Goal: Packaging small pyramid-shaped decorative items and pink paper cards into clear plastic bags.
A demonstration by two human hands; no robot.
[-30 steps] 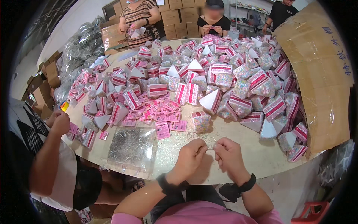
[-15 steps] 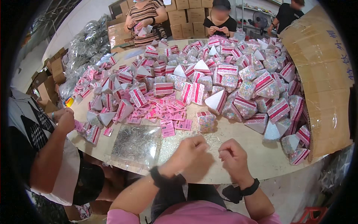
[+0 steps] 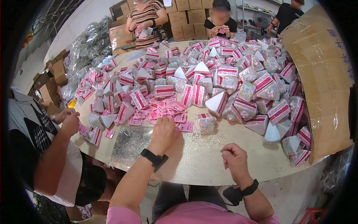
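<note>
My left hand (image 3: 165, 131) reaches down onto the pile of pink cardboard tags (image 3: 172, 107), its fingers bent and pressed together. What is under its fingertips is hidden. My right hand (image 3: 235, 158) is low over the table, thumb and forefinger pinched on a thin metal wire pin (image 3: 216, 150) that points left. Between and beyond my hands stands a wrapped cake-slice-shaped piece (image 3: 206, 124) with pink stripes and coloured sprinkles. Loose wire pins lie around its foot. Beside my left forearm is a shallow clear tray (image 3: 121, 149) full of wire pins.
A large heap of similar cake-slice pieces (image 3: 227, 78) covers the table's far side. A cardboard sheet (image 3: 317, 82) walls off the right. A person's hands (image 3: 69, 119) work at the left edge; two more people stand across the table. Silver plastic bags (image 3: 89, 48) are piled back left.
My left hand has moved left and away from me, from near my right hand to the pink tags. My right hand has shifted slightly nearer, and the wire pin in it now shows.
</note>
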